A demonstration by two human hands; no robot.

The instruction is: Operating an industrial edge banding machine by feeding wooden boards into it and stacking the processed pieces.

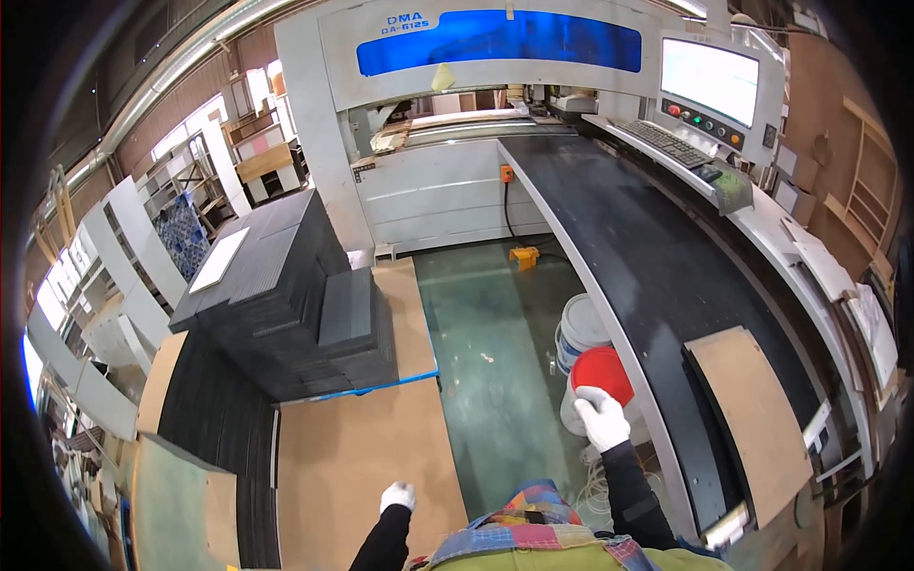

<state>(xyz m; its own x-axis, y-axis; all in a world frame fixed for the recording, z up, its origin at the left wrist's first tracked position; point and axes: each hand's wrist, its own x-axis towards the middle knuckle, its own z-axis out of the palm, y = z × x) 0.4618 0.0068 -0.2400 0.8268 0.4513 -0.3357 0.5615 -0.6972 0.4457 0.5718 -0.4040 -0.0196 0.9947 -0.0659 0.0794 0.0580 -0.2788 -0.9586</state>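
The right hand (pixel 602 416), gloved white, grips the rim of a red lid (pixel 601 373) above white buckets (pixel 578 335) on the floor beside the black conveyor's (pixel 657 276) edge; the left hand (pixel 398 496) hangs fisted, empty; seating the lid likely needs alignment

Left hand (pixel 398 496): white knit work glove, black long sleeve behind wrist. Right hand (pixel 603 418): same white glove, black sleeve below cuff. Between sleeves, at chest: multicoloured plaid collar over yellow-green garment.
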